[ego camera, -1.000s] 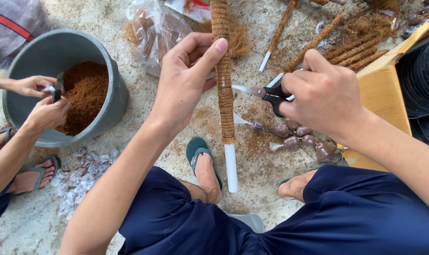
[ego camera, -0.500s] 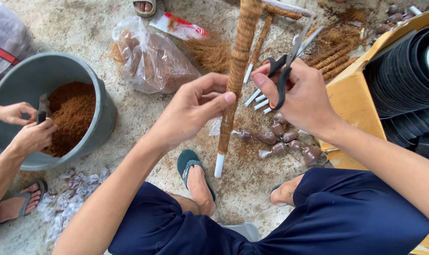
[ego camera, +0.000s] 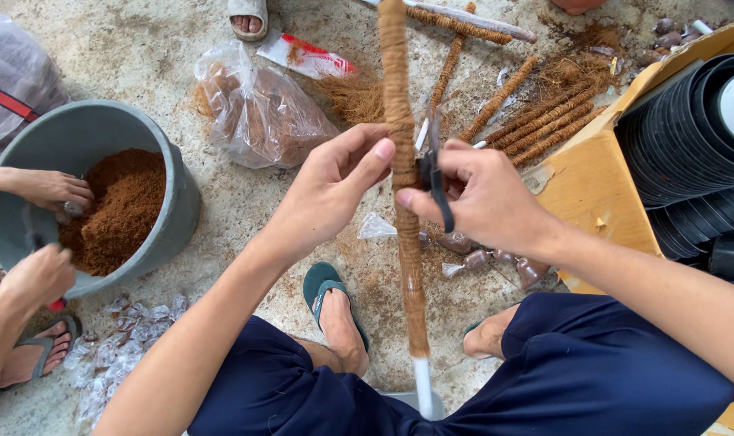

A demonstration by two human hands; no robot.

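Head view, looking down at a seated person in dark blue shorts. An upright coir-wrapped pole (ego camera: 405, 242) stands between the knees, its bare white pipe end at the bottom and its top running out of view. The left hand (ego camera: 334, 190) curls around the pole from the left, thumb and forefinger pinching the fibre wrapping. The right hand (ego camera: 484, 194) closes around black-handled scissors (ego camera: 434, 182), held just beside the pole at the same height; the blades point upward, and whether they touch the fibre cannot be told.

On the concrete floor behind the pole lie more coir-wrapped sticks (ego camera: 536, 121), loose fibre, and a clear plastic bag (ego camera: 262, 113) of brown fibre. Small filled plastic pouches (ego camera: 496, 262) lie just right of the pole's lower half. A green flip-flop (ego camera: 322, 287) sits under the person's left foot.

At right, an open cardboard box (ego camera: 593, 202) holds stacked black plastic pots (ego camera: 690, 153). At left, a grey bucket (ego camera: 161, 234) holds brown coir dust (ego camera: 112, 210); a co-worker's two hands (ego camera: 52, 190) work inside it, each gripping a small object too hidden to identify. Crumpled clear wrappers (ego camera: 116, 339) lie on the floor below the bucket. Another person's sandalled foot (ego camera: 250, 16) shows at the top edge.
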